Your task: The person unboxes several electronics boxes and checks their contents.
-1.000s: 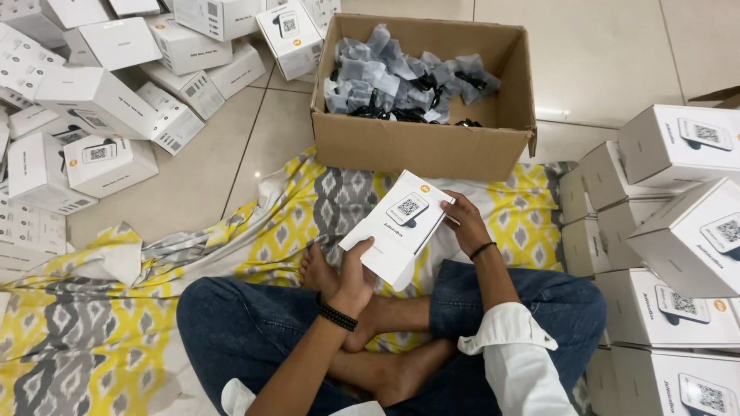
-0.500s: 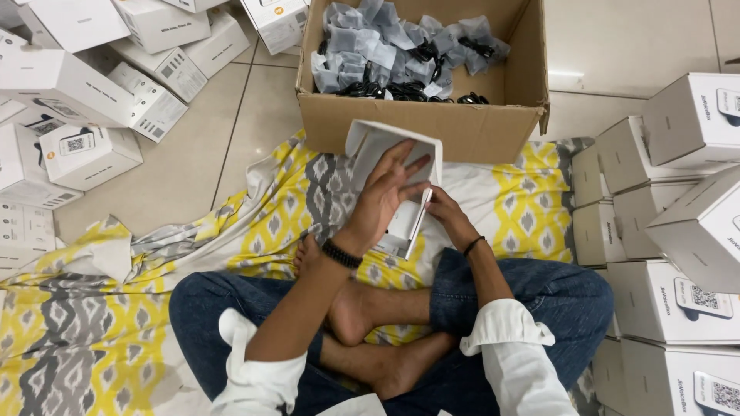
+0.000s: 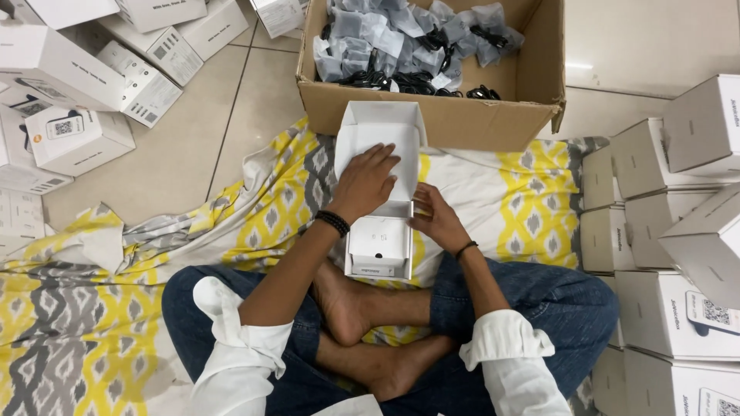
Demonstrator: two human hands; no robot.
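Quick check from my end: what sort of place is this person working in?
Probably an informal packing spot on a tiled floor, not a factory line: stacks of white boxes, a cardboard carton of bagged black parts, and a patterned cloth as a mat.

One open white box [image 3: 379,231], one cardboard carton [image 3: 462,123], two hands.

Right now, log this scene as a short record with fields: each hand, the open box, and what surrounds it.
left hand: flat on the raised lid of the small white box
right hand: at the box's right edge
box state: open, resting on the yellow and grey cloth
ahead: cardboard carton of bagged black cables
sides: stacks of white boxes
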